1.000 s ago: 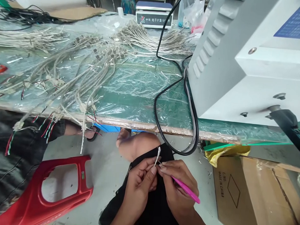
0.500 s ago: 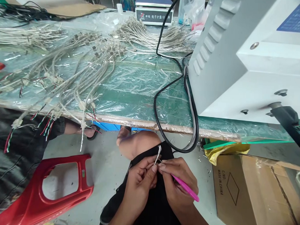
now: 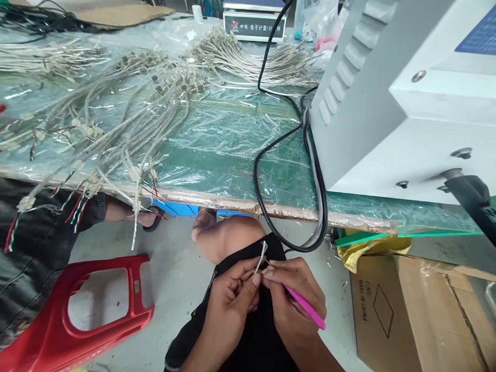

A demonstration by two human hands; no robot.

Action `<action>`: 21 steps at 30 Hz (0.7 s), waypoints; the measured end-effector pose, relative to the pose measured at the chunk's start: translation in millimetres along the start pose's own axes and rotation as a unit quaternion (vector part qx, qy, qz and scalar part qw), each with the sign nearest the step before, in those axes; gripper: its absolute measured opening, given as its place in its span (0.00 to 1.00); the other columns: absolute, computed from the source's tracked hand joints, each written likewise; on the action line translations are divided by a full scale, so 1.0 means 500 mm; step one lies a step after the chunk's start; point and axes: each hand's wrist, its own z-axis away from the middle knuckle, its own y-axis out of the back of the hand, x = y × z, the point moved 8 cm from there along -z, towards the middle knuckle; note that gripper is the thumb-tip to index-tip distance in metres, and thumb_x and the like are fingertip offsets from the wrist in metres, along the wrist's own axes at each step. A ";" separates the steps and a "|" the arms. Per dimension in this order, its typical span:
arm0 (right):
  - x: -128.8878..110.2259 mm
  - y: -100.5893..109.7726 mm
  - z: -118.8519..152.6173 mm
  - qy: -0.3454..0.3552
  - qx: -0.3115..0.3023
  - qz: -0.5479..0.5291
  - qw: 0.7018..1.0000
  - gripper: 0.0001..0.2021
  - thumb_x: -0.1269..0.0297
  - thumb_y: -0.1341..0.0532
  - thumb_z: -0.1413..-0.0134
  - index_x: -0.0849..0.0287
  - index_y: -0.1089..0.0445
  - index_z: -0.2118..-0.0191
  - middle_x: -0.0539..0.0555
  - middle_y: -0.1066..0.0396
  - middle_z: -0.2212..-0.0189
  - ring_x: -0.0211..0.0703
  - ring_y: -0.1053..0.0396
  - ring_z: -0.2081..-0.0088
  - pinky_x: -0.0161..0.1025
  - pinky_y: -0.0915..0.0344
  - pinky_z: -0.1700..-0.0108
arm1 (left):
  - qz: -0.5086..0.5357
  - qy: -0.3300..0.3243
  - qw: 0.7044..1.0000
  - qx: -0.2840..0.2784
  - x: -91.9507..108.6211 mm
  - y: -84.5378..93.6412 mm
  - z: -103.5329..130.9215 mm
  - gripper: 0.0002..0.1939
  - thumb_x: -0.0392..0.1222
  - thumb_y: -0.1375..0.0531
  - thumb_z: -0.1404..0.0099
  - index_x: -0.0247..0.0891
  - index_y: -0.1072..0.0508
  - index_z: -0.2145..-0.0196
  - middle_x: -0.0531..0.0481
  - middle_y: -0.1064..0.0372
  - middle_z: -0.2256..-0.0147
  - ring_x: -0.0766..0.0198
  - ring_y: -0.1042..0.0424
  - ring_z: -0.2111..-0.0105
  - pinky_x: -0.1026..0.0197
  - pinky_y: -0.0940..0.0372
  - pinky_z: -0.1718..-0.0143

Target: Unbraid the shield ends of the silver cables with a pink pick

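Above my lap, my left hand [image 3: 234,295] pinches a short cable end [image 3: 262,256] between thumb and forefinger. Its silvery, frayed-looking strands stick up past the fingertips; the rest of the cable is hidden by the hand. My right hand [image 3: 295,292] is closed around a tool with a pink handle [image 3: 306,308], held like a pen. A thin tip reaches from its fingers toward the strands, but the tip is too small to make out clearly. Both hands are close together, fingertips nearly touching.
Clear-sheathed cables [image 3: 132,112] with coloured wire ends hang over the bench edge [image 3: 214,200]. A scale [image 3: 254,28] stands behind another cable bundle [image 3: 253,60]. A white machine [image 3: 382,120] is on the right, a cardboard box [image 3: 384,318] below. A red stool [image 3: 57,309] and a seated person's leg are left.
The right hand and the pink-handled tool have shifted very slightly, with the tip closer to the strands. The left hand keeps its pinch on the cable end.
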 end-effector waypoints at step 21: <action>-0.026 0.008 -0.003 0.035 -0.012 -0.007 0.999 0.16 0.85 0.37 0.48 0.54 0.24 0.62 0.52 0.27 0.67 0.39 0.24 0.66 0.37 0.24 0.67 | 0.004 -0.003 1.000 -0.014 -0.003 0.001 -0.001 0.16 0.45 0.34 0.35 0.35 0.20 0.52 0.58 0.41 0.79 0.74 0.49 0.82 0.67 0.52 0.81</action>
